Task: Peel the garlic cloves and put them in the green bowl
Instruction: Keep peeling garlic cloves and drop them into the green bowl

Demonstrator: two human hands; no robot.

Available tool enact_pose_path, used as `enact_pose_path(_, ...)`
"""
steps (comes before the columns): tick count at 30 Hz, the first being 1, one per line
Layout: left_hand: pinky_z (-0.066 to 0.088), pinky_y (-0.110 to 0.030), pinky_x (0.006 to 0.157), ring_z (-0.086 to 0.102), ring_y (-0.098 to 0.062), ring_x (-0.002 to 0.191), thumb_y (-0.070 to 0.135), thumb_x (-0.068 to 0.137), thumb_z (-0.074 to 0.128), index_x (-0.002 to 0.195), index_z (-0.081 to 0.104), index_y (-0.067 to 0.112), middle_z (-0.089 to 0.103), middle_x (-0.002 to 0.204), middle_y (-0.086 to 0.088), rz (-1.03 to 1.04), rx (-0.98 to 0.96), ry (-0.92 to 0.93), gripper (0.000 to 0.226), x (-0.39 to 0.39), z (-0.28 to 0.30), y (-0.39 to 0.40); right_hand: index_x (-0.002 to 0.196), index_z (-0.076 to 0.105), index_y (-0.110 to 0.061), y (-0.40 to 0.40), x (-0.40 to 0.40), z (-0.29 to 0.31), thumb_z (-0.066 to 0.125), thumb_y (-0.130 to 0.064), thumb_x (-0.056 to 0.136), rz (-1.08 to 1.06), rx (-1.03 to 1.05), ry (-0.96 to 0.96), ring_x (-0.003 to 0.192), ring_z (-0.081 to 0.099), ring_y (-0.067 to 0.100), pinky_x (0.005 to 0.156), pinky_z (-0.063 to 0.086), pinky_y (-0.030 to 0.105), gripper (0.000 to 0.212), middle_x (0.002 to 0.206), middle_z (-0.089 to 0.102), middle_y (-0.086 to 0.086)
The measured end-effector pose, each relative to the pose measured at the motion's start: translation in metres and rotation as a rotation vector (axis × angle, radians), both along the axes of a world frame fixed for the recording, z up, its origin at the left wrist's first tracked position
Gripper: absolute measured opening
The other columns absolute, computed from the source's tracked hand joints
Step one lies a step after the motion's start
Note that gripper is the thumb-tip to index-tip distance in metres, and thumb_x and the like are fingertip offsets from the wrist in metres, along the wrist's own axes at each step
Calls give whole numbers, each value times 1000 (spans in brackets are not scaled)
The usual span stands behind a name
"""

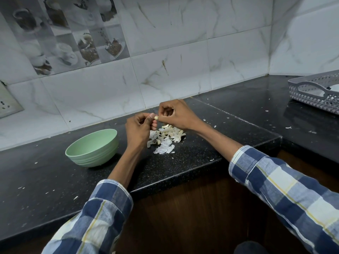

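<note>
Black counter (55,180) under marbled tiles: left hand (137,128) and right hand (177,114) are both pinching one garlic clove (156,117) above a heap of peels (166,138); green bowl (92,148) is sitting left; grey basket (315,92) far right.

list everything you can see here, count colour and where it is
green bowl: one, pale green, on the counter left of the hands
garlic clove: one, pale cream, pinched between both hands above the peel pile
garlic peels: one pile plus scattered flecks, white, on the counter under the hands
counter: one, black speckled, L-shaped along the wall
basket: one, grey perforated plastic, far right on the counter
socket plate: one, grey, on the wall at left
wall tiles: many, white marbled
left hand: pinches the clove
right hand: pinches the clove
</note>
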State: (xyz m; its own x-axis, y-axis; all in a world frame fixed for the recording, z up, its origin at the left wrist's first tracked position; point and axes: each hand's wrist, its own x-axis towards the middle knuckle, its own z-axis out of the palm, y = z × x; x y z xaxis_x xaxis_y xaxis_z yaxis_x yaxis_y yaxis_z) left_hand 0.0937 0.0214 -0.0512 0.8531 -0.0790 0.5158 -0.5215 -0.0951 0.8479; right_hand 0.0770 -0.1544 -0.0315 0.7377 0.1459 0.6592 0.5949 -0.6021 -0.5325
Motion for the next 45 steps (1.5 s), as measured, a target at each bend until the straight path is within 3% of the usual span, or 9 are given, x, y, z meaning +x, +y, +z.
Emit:
enact_pose_path(7,54,-21,63,61,-10,62,11,102,68,105,74,-9,70,78,-11,-89,-81,33,22,1,-1,1,82,72,-17,-2,1,0,75,-33,85,-18,31,6,64,62,1,73,60,36,17,71,72,-6)
enact_pose_path(12,54,-20,61,61,-9,61,14,101,69,104,75,-5,71,73,-5,-101,-85,58,20,1,0,1,85,73,-17,-3,1,0,78,-26,89,-30,46,35,67,71,8,74,62,33,11,72,74,-4)
enact_pose_path(20,55,-24,63,63,-10,62,23,94,79,94,77,1,73,75,-7,7,-124,50,22,-1,2,3,102,76,-9,-5,3,-2,68,-22,101,62,135,156,58,65,-1,58,50,14,15,78,78,2)
enact_pose_path(24,54,-23,61,62,-9,59,23,95,79,87,76,6,71,74,-8,85,-110,12,19,-3,3,3,110,75,-13,-4,5,-5,59,-22,105,15,82,188,59,65,1,58,52,17,19,78,78,0)
enact_pose_path(30,57,-30,60,65,-8,56,33,92,82,83,79,12,74,68,-2,288,14,-89,23,-5,4,1,108,71,-20,-4,2,-2,71,-18,94,27,106,91,70,60,-5,73,52,28,15,89,74,-3)
enact_pose_path(34,62,-39,69,73,-17,64,39,91,82,83,80,17,74,67,2,349,76,-101,23,-7,4,1,102,74,-22,-1,0,0,79,-20,89,84,57,35,86,68,14,74,58,35,14,97,75,-4)
enact_pose_path(37,64,-44,72,75,-22,67,40,91,81,84,79,16,75,70,0,327,82,-75,25,-7,3,2,101,76,-21,-1,2,0,83,-23,87,69,49,13,89,71,17,79,59,38,15,96,77,-6)
enact_pose_path(42,66,-40,66,76,-23,65,31,95,80,89,77,9,78,72,-5,194,14,-35,23,-7,2,2,97,78,-13,-1,3,0,84,-17,86,67,84,14,82,72,4,72,54,18,14,89,78,-5)
enact_pose_path(45,65,-40,73,76,-30,71,30,94,80,95,76,4,79,80,-15,87,-79,29,26,-4,1,3,95,78,-11,-1,1,0,84,-17,86,64,94,19,81,73,8,76,59,23,12,87,78,-2)
